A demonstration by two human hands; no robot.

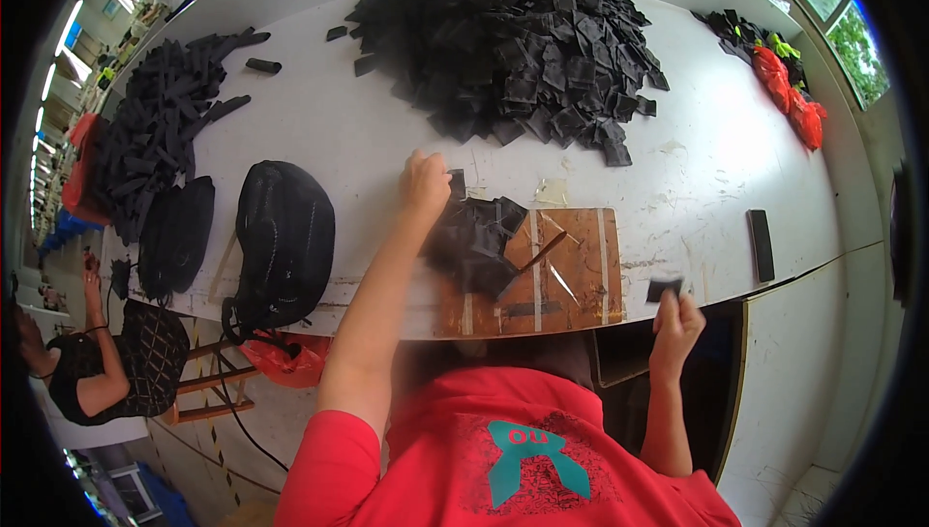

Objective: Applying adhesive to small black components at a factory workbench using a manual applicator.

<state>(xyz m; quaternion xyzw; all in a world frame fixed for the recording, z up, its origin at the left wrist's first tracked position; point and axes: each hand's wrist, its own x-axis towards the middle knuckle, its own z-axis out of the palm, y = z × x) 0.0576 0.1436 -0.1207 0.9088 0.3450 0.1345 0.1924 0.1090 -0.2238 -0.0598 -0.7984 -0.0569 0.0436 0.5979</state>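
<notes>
My left hand (426,183), fingers closed, is over the table just short of the large heap. A small black fabric piece (458,183) shows at its fingertips, seemingly pinched there. By the table's front edge, my right hand (677,322) is closed on another small black square piece (663,290). Between the hands lies a worn brown board (590,271) with pale tape strips. A loose cluster of black pieces (476,241) covers its left part. A thin dark strip (544,250) slants across the board.
A big heap of black square pieces (523,43) fills the far middle. Black rolled strips (169,106) pile at the far left, near a black bag (283,237). A black bar (761,246) lies right; red plastic bags (789,96) lie far right. Another person (102,367) sits left.
</notes>
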